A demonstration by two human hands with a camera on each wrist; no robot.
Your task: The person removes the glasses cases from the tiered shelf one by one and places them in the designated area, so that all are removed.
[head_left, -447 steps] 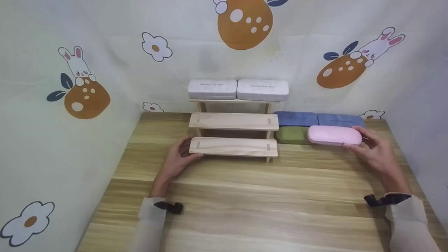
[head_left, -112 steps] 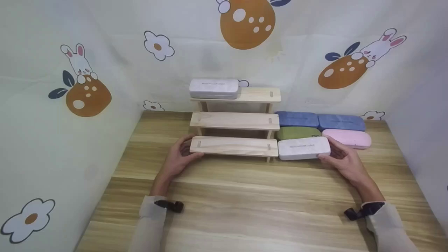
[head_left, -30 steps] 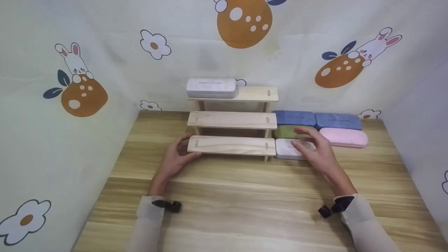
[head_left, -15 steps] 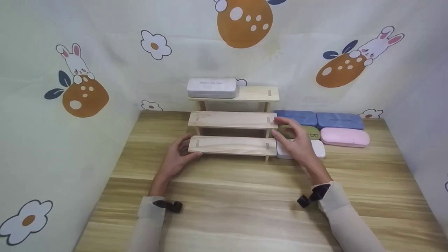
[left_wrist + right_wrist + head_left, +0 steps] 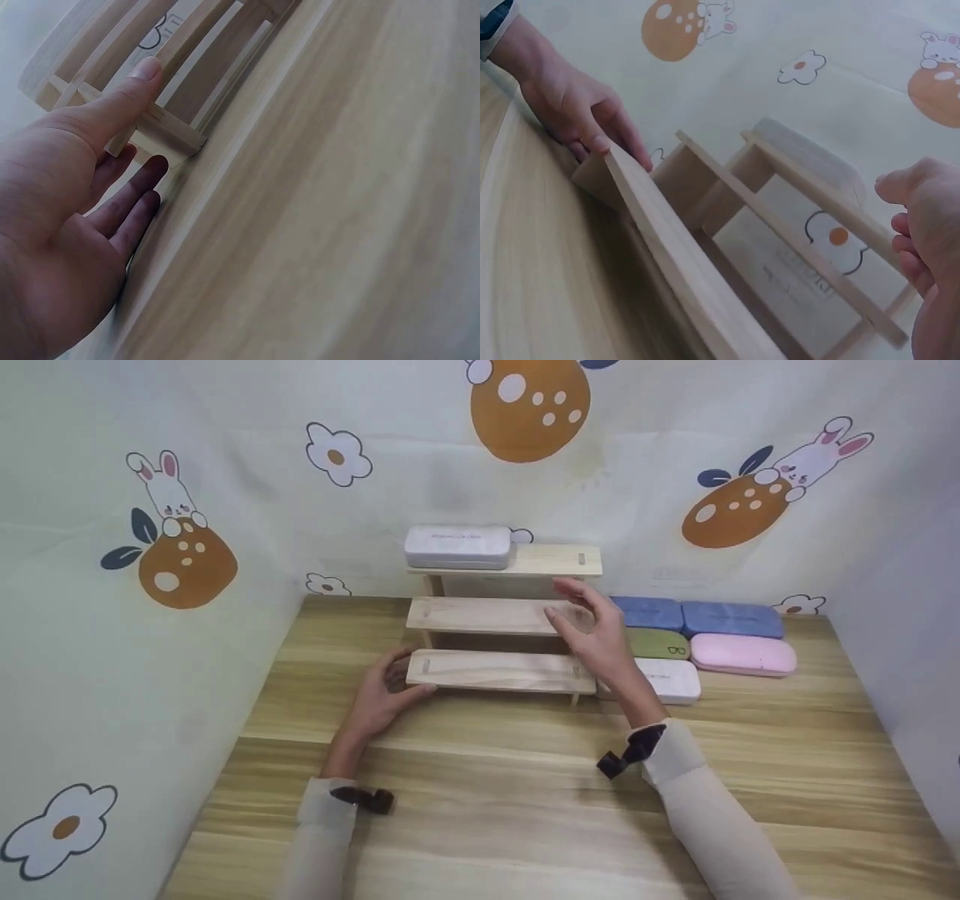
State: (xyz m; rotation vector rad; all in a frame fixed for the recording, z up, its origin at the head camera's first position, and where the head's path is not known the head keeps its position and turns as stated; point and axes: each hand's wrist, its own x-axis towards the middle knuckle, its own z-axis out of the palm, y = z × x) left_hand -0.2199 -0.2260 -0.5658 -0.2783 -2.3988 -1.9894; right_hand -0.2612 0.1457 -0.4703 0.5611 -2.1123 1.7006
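Observation:
A three-step wooden display stand [image 5: 501, 671] is on the table, and my left hand [image 5: 379, 697] grips the left end of its lowest step. In the left wrist view, the thumb [image 5: 124, 97] lies along that step's edge with the fingers lower down. My right hand [image 5: 596, 634] is raised over the right end of the middle step, its fingers loosely curved round nothing. A white glasses case [image 5: 457, 547] sits on the top step's left half. Another white glasses case [image 5: 679, 682] lies on the table right of the stand, partly hidden by my right wrist.
Behind that white case are a green glasses case [image 5: 660, 643] and a pink one [image 5: 742, 654]. Two blue cases [image 5: 731, 619] lie farther back, near the wall. Printed cloth [image 5: 420, 472] covers the walls around the wooden table [image 5: 480, 810].
Earlier my right hand set down the pink case, then a white case taken from the top step's right. It has since released the white one and moved left and upward. My left hand stays put.

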